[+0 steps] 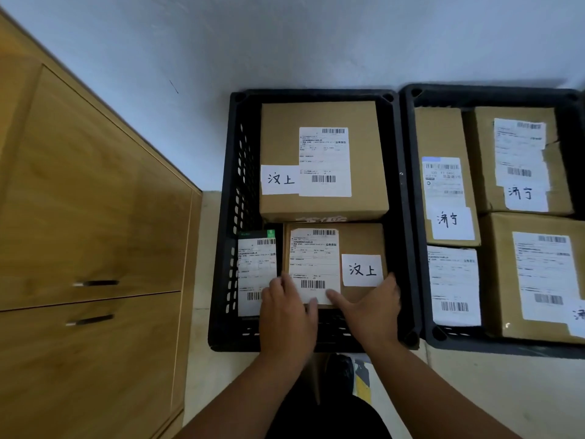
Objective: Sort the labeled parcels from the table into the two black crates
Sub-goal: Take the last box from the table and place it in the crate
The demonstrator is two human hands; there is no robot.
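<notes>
1. The left hand [286, 312] and right hand [370, 308] reach down into the left black crate [221, 217]. Each clasps a near corner of the near cardboard parcel [361, 239], fingers curled at its edges. The right thumb lies flat on the shipping label [313, 261].
2. The parcel lies just ahead of both palms, its longer side across the crate. It sits between the large cardboard parcel [285, 137] behind and a slim parcel [256, 274] at left. Both hands are equally near. Whether it rests on the crate floor cannot be told.
3. Its handwritten slip [361, 270] reads 汶上, matching the large parcel's. A slip [447, 219] in the right black crate [490, 93] reads 济宁. The printed label text is illegible.
</notes>
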